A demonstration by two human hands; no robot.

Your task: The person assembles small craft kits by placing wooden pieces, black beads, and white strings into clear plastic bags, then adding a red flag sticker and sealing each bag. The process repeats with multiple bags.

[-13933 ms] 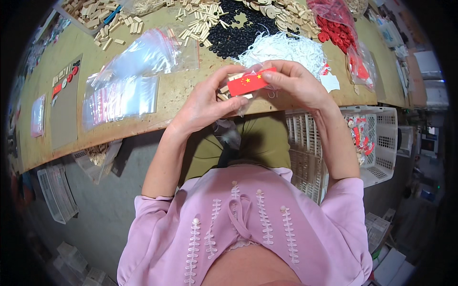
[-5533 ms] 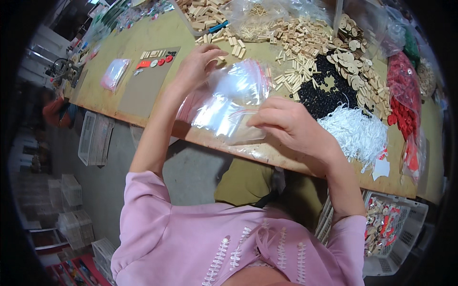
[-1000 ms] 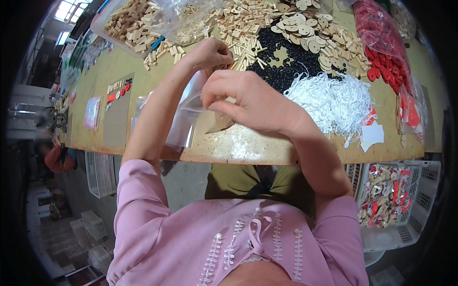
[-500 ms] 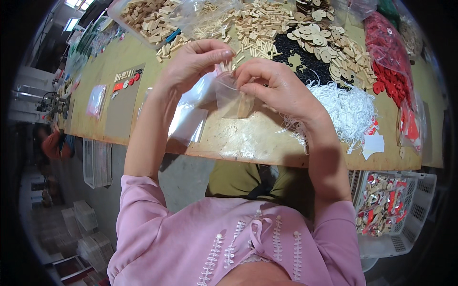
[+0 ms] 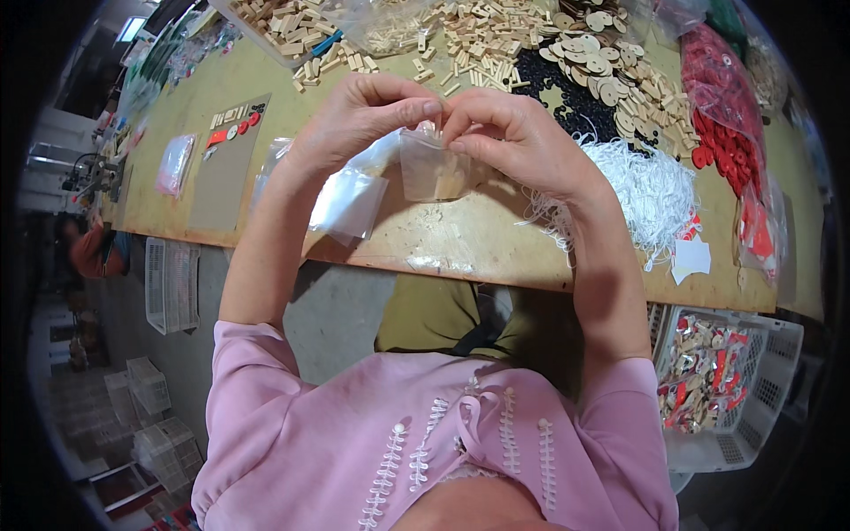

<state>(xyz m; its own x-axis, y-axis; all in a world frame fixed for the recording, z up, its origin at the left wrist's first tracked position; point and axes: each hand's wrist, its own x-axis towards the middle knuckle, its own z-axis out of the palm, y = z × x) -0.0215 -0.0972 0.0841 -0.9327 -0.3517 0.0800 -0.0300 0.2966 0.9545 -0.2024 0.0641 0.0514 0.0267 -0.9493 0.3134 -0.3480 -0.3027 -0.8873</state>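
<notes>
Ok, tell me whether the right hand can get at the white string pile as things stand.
Probably yes: the right hand is close, and only its own forearm covers part of the white string pile. Its fingers seem to pinch a clear plastic bag, though, so would likely need freeing.

Bare surface (image 5: pixel 478 226) runs along the near edge, passable between the flat plastic bags (image 5: pixel 350 203) and the white string heap (image 5: pixel 637 190). Beyond the small clear bag (image 5: pixel 434 168), wooden pieces (image 5: pixel 491 35) and black rings (image 5: pixel 534 71) crowd the way.
</notes>
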